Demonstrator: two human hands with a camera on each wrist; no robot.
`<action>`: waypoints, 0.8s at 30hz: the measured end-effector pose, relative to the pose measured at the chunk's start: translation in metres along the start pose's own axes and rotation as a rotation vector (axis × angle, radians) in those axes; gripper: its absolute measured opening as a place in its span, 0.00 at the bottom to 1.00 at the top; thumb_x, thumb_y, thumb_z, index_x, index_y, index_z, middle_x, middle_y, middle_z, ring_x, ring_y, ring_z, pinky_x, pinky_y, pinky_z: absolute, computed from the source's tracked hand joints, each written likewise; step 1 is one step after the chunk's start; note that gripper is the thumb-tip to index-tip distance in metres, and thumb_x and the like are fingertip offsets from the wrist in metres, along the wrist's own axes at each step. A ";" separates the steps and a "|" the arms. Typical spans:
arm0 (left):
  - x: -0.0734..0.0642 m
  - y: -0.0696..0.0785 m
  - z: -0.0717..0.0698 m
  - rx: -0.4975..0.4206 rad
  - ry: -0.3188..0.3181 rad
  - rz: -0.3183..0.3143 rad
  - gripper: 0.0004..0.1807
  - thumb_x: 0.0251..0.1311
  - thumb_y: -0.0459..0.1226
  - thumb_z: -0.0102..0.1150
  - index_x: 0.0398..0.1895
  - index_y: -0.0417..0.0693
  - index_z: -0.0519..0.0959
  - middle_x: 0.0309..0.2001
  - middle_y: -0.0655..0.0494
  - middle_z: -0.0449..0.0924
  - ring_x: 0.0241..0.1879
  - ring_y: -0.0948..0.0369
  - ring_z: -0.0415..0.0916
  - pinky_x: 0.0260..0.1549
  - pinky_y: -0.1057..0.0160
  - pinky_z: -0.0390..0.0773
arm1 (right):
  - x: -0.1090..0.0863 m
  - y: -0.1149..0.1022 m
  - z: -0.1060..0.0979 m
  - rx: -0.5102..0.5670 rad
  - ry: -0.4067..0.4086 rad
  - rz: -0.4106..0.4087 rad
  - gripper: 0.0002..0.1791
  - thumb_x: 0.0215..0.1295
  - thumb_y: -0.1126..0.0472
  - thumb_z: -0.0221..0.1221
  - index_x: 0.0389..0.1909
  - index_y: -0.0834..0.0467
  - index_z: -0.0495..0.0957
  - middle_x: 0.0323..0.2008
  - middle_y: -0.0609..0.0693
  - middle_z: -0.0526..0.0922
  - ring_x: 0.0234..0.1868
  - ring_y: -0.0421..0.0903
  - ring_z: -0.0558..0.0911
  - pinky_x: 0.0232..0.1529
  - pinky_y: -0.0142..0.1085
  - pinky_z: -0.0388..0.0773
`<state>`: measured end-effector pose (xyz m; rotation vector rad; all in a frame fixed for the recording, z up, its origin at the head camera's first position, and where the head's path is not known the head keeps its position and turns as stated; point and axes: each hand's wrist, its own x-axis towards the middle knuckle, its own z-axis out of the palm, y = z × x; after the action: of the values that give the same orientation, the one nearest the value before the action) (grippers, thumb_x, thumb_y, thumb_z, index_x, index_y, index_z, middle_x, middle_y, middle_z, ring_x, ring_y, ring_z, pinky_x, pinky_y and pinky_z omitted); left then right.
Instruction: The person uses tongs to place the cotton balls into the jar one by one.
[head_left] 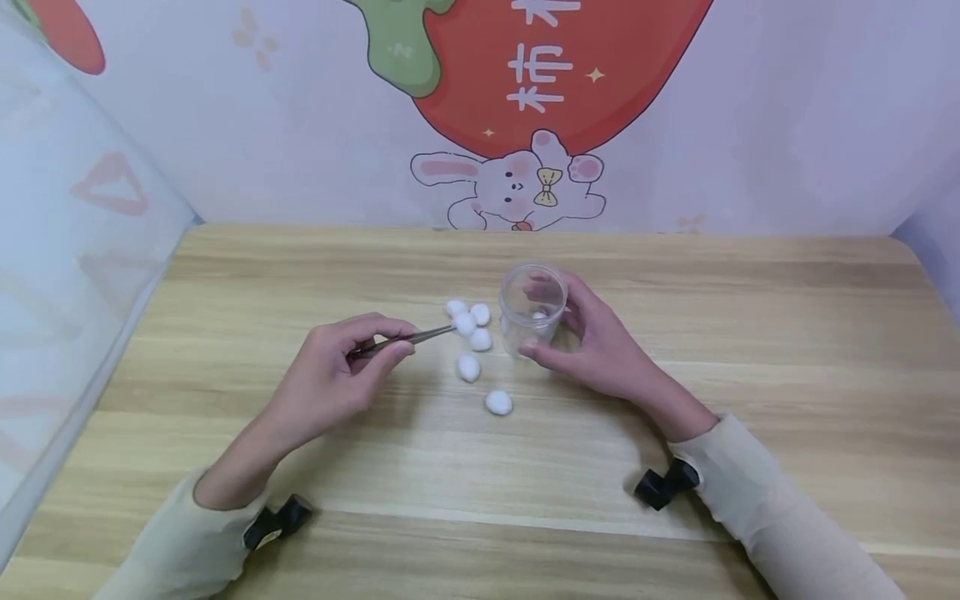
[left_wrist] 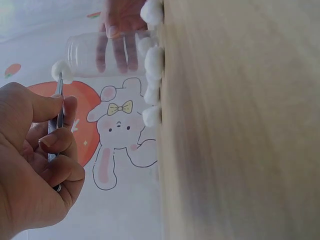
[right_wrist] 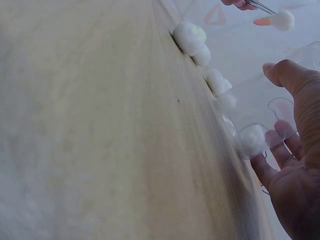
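My left hand (head_left: 341, 362) pinches metal tweezers (head_left: 427, 335) between thumb and fingers. At the tweezers' tips a white cotton ball (left_wrist: 61, 71) is held up in the air, left of the cup. My right hand (head_left: 603, 346) curls round a clear plastic cup (head_left: 513, 333), thumb on the near side and fingers behind. The cup stands upright on the table with its top uncovered. One cotton ball (right_wrist: 252, 138) lies at the bottom inside it. Several loose cotton balls (head_left: 468, 367) lie on the table between the left hand and the cup.
The wooden table (head_left: 480, 500) has a light striped grain. Behind it rises a wall sheet (head_left: 300, 142) printed with a rabbit and a big red fruit. Small black devices (head_left: 279, 522) are strapped at both sleeve cuffs.
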<state>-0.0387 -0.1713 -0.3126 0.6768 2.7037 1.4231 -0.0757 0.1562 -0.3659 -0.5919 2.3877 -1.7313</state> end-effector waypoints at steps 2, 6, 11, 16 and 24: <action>0.002 0.001 -0.001 -0.001 0.008 -0.014 0.06 0.70 0.34 0.68 0.45 0.50 0.89 0.30 0.52 0.82 0.20 0.68 0.58 0.17 0.68 0.61 | 0.001 0.000 0.000 -0.002 -0.003 0.003 0.46 0.59 0.67 0.76 0.76 0.52 0.65 0.70 0.54 0.77 0.74 0.49 0.74 0.77 0.51 0.71; 0.009 0.005 -0.001 0.004 0.021 -0.024 0.06 0.70 0.35 0.68 0.45 0.53 0.90 0.29 0.52 0.81 0.20 0.67 0.58 0.18 0.68 0.60 | 0.002 -0.001 0.001 0.000 -0.006 0.003 0.45 0.59 0.67 0.76 0.76 0.53 0.65 0.70 0.56 0.76 0.74 0.49 0.75 0.76 0.50 0.71; 0.019 0.009 -0.001 0.013 0.041 0.012 0.06 0.70 0.35 0.68 0.45 0.53 0.90 0.29 0.54 0.81 0.20 0.66 0.57 0.18 0.68 0.58 | 0.002 -0.001 0.001 -0.001 -0.005 -0.002 0.46 0.59 0.68 0.76 0.76 0.54 0.65 0.70 0.56 0.77 0.74 0.49 0.75 0.76 0.50 0.72; 0.029 0.012 -0.001 0.020 0.052 0.043 0.06 0.70 0.34 0.68 0.45 0.52 0.90 0.24 0.58 0.75 0.19 0.66 0.56 0.18 0.68 0.57 | 0.003 -0.001 0.001 -0.001 -0.003 -0.001 0.45 0.58 0.68 0.76 0.76 0.54 0.65 0.69 0.56 0.77 0.74 0.50 0.75 0.76 0.50 0.72; 0.039 0.016 0.001 0.016 0.048 0.050 0.06 0.70 0.34 0.67 0.46 0.48 0.90 0.29 0.58 0.80 0.19 0.66 0.59 0.18 0.70 0.60 | 0.001 0.000 0.001 0.003 -0.001 0.009 0.45 0.59 0.67 0.76 0.76 0.53 0.65 0.69 0.53 0.77 0.74 0.48 0.75 0.77 0.48 0.71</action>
<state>-0.0680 -0.1477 -0.2932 0.7255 2.7564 1.4476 -0.0768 0.1551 -0.3662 -0.5802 2.3833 -1.7298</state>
